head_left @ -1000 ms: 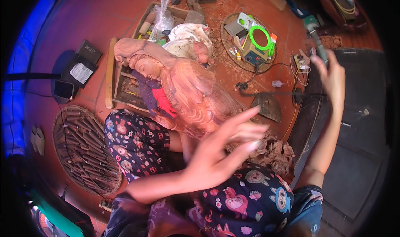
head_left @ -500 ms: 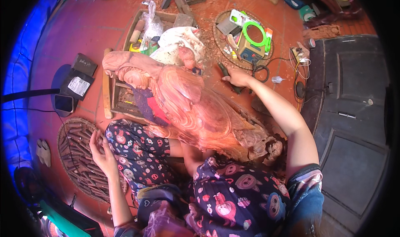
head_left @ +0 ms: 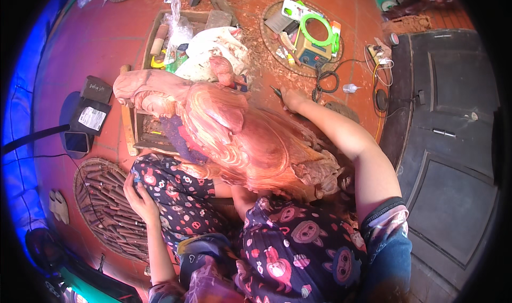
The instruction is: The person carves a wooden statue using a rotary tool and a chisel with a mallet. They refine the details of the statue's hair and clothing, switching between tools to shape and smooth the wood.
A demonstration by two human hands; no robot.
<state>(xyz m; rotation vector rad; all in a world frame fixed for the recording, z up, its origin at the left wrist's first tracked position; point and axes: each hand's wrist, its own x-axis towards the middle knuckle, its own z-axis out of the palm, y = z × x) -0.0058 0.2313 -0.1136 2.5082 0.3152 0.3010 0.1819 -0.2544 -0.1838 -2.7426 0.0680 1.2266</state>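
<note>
The right hand (head_left: 292,98) is stretched forward past the far side of the wooden carving (head_left: 234,138) and is closed around a thin dark tool (head_left: 277,92), whose tip pokes out just to the left of the knuckles; the exact kind of tool is too small to tell. Just beyond that hand, on the red tiled floor (head_left: 101,47), lies a coiled black cable (head_left: 325,82), and further out from it a round tray (head_left: 277,10) carrying a green ring (head_left: 318,29) and a small box-shaped device (head_left: 306,52). To the right of the hand sits a small clear bottle (head_left: 350,88), and well to the right a dark panelled door (head_left: 448,154) lies flat. The carving, a large reddish figure, rests across the person's lap between the two hands, its head end pointing left over a wooden crate (head_left: 160,42) that holds a plastic bag (head_left: 178,28) and a white cloth (head_left: 216,44). The left hand (head_left: 140,192) lies on the patterned trouser leg (head_left: 176,196) near the lower left side of the carving, fingers loosely bent and holding nothing. Just to the left of that hand a shallow woven basket (head_left: 80,180) holds many chisels (head_left: 112,212). Further off on that side lie a black box (head_left: 96,90) and a phone (head_left: 77,141).
</note>
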